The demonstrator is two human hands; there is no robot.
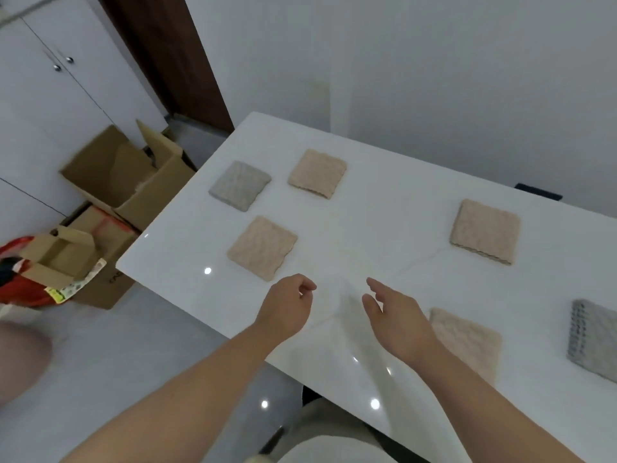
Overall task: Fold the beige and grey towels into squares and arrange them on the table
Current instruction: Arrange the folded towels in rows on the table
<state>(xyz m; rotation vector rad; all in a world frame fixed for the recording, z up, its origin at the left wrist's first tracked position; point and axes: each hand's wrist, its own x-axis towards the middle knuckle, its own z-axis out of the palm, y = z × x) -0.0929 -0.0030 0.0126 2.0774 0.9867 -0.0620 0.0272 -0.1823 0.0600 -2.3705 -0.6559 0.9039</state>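
White desk (384, 208): six folded towel squares, lying apart.
- Far left: grey towel (239, 186), with the far beige towel (317, 173) beside it.
- Nearer: front-left beige towel (262, 247).
- Right: right beige towel (484, 231).
- Near edge: near beige towel (467, 342), partly behind the right wrist, and edge grey towel (594, 339), cut by the frame.

Left hand (287, 309): loosely curled, empty.
Right hand (394, 315): fingers relaxed, empty.

Floor: cardboard boxes (127, 175); printed label (80, 285) too blurred to read.
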